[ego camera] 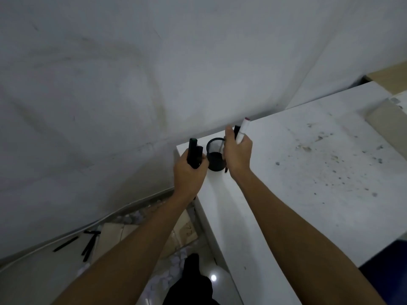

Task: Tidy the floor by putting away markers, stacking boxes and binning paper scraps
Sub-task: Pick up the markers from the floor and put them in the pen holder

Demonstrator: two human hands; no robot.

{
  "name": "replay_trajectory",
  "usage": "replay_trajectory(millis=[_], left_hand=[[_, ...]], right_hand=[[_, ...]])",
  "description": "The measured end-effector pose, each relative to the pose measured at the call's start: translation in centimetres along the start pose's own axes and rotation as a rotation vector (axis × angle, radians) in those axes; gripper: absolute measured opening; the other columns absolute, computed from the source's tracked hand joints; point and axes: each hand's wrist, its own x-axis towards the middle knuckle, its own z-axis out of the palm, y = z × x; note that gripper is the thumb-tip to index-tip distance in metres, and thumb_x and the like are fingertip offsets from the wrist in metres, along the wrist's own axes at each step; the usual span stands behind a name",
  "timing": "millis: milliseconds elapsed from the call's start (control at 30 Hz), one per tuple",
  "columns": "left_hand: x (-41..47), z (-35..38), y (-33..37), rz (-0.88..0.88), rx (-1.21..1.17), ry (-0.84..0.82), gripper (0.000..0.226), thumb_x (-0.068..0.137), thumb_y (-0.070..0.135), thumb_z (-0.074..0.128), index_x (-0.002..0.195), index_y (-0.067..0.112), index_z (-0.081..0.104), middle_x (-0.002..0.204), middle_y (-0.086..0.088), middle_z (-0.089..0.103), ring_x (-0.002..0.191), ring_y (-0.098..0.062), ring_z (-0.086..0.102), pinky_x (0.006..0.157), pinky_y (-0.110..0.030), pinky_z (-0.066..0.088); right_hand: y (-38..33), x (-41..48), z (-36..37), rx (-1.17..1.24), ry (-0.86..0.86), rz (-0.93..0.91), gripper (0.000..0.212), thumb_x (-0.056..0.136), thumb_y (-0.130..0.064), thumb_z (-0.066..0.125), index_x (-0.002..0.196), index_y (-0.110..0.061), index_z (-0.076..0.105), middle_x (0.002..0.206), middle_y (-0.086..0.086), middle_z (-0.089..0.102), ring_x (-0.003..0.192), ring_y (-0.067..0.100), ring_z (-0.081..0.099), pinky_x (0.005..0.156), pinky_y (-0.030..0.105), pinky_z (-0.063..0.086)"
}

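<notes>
A black mesh pen cup (215,158) stands at the far left corner of a white table (297,172). My left hand (189,172) is closed around black markers (193,150), just left of the cup. My right hand (237,153) holds a white marker (241,130) with a dark red cap and a black one beside it, right of the cup. On the floor at lower left lie several black markers (88,245), flat cardboard boxes (123,234) and white paper scraps (163,276).
A grey-white wall (132,73) fills the upper half of the view. The tabletop is speckled with dirt at the right. A cable (44,245) runs along the wall base. A wooden surface (392,78) shows at far right.
</notes>
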Motion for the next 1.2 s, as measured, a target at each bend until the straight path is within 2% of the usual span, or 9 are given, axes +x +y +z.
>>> replay_trajectory(millis=[100,300,467,667,800,900,967,1067,1200], left_hand=[[1.6,0.8,0.1,-0.013,-0.019,0.005,0.025,0.088,0.014,0.067,0.075,0.03,0.053,0.065,0.001,0.053,0.064,-0.021,0.056,0.061,-0.032,0.051],[5.2,1.7,-0.1,-0.006,-0.041,0.042,0.012,0.088,0.017,0.068,0.084,0.024,0.058,0.068,0.0,0.056,0.065,-0.02,0.058,0.063,-0.032,0.053],[7.3,2.5,-0.3,0.031,-0.051,0.048,0.011,0.087,0.016,0.069,0.095,0.02,0.063,0.078,-0.008,0.062,0.069,-0.025,0.06,0.066,-0.044,0.058],[9.4,4.8,0.2,0.043,-0.121,0.084,0.012,0.087,0.018,0.069,0.097,0.021,0.062,0.078,0.018,0.062,0.075,-0.012,0.063,0.073,-0.05,0.059],[10.2,6.6,0.7,0.082,-0.166,0.128,0.009,0.088,0.02,0.067,0.095,0.019,0.061,0.077,0.01,0.06,0.07,-0.021,0.061,0.072,-0.053,0.057],[10.8,7.9,1.3,0.097,-0.197,0.137,0.009,0.088,0.022,0.067,0.09,0.026,0.059,0.074,0.006,0.058,0.067,-0.02,0.059,0.069,-0.051,0.057],[11.0,8.8,1.7,0.098,-0.207,0.141,0.012,0.089,0.024,0.068,0.087,0.028,0.057,0.073,0.003,0.058,0.066,-0.024,0.061,0.068,-0.046,0.058],[11.0,10.1,1.6,0.101,-0.215,0.133,0.014,0.089,0.024,0.069,0.089,0.021,0.055,0.076,-0.005,0.062,0.071,-0.027,0.066,0.072,-0.035,0.058],[10.6,11.0,0.4,0.131,-0.189,0.109,0.016,0.088,0.024,0.071,0.087,0.019,0.056,0.078,-0.002,0.06,0.078,-0.03,0.066,0.079,-0.046,0.056]], right_hand=[[-0.1,2.1,1.3,0.01,0.008,0.017,0.04,0.095,-0.043,0.058,0.07,-0.012,0.052,0.06,0.006,0.051,0.055,0.022,0.052,0.054,0.035,0.047],[1.3,5.2,3.0,0.017,-0.01,0.0,0.037,0.1,-0.037,0.054,0.075,-0.01,0.055,0.06,0.006,0.056,0.053,0.012,0.056,0.058,0.027,0.05],[2.9,7.1,3.4,-0.007,0.016,-0.014,0.033,0.101,-0.035,0.053,0.083,-0.009,0.059,0.064,0.002,0.059,0.057,0.008,0.059,0.068,0.031,0.057],[4.3,8.3,2.4,-0.034,0.016,-0.041,0.028,0.096,-0.028,0.063,0.085,-0.003,0.058,0.067,0.008,0.061,0.061,0.011,0.064,0.071,0.03,0.056],[4.2,8.6,1.4,0.021,0.04,-0.047,0.029,0.097,-0.028,0.062,0.089,0.001,0.062,0.067,0.009,0.066,0.066,0.014,0.066,0.07,0.023,0.054],[4.2,9.0,0.8,0.072,0.053,-0.052,0.031,0.101,-0.027,0.053,0.09,0.001,0.062,0.075,0.014,0.069,0.077,0.023,0.07,0.079,0.03,0.055],[4.1,9.4,0.3,0.097,0.064,-0.054,0.03,0.102,-0.026,0.048,0.093,0.0,0.062,0.083,0.016,0.071,0.086,0.026,0.071,0.077,0.033,0.054],[4.0,9.6,-0.3,0.103,0.088,-0.076,0.03,0.103,-0.021,0.047,0.097,0.004,0.062,0.089,0.017,0.072,0.09,0.025,0.07,0.069,0.019,0.054],[3.8,9.8,-0.7,0.084,0.088,-0.118,0.028,0.101,-0.018,0.048,0.095,0.005,0.063,0.087,0.016,0.071,0.086,0.023,0.069,0.081,0.023,0.055]])
